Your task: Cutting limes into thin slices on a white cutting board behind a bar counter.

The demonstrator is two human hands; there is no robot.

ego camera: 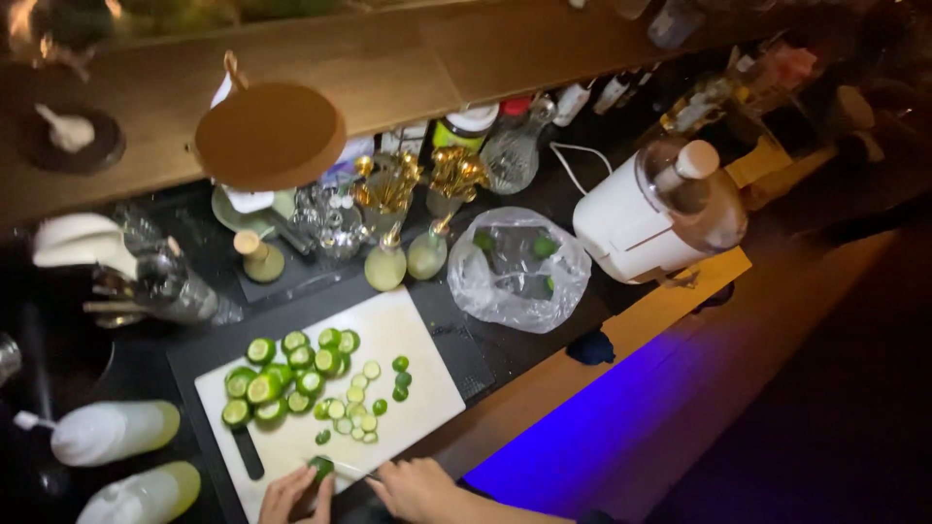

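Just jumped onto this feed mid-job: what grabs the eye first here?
The white rectangular cutting board stands out at lower centre, covered with a heap of bright green halved limes and thin lime slices. At its near edge the left hand steadies a lime while the right hand holds a knife to it. To the right sit a crumpled clear plastic bag and a white electric juicer.

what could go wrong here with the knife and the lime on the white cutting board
1. The left hand pins the small green lime right beside the knife held by the right hand, so a slip could nick a fingertip.
2. The cut happens at the near edge of the white cutting board, so pieces could roll off.
3. The dim light makes the blade hard to see.
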